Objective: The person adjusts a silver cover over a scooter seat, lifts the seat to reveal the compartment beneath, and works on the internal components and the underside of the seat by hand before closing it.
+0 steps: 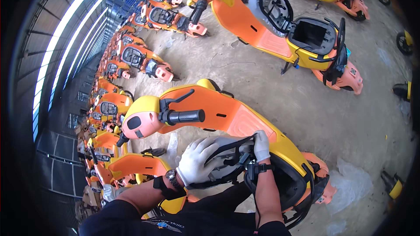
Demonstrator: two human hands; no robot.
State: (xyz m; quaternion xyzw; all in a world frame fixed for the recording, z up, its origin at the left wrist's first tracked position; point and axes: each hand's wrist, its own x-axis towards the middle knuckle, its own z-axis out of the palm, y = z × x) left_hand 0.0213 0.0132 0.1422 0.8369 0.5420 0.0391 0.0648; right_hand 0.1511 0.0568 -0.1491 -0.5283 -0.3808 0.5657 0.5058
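Over the front of the open storage well of an orange and yellow scooter, a grey seat stands raised, its black-rimmed underside facing the person. The left hand, in a white glove, lies across the seat's left part with its fingers bent over it; how firmly it grips cannot be told. The right hand, gloved too, has its fingers closed on the black edging along the seat's right end, next to the well. A watch circles the left wrist and a black band the right. Beyond the scooter's footboard, a second scooter stands on the concrete floor with its seat tipped up. More scooters line the left side, and a clear plastic sheet lies on the floor at the right.
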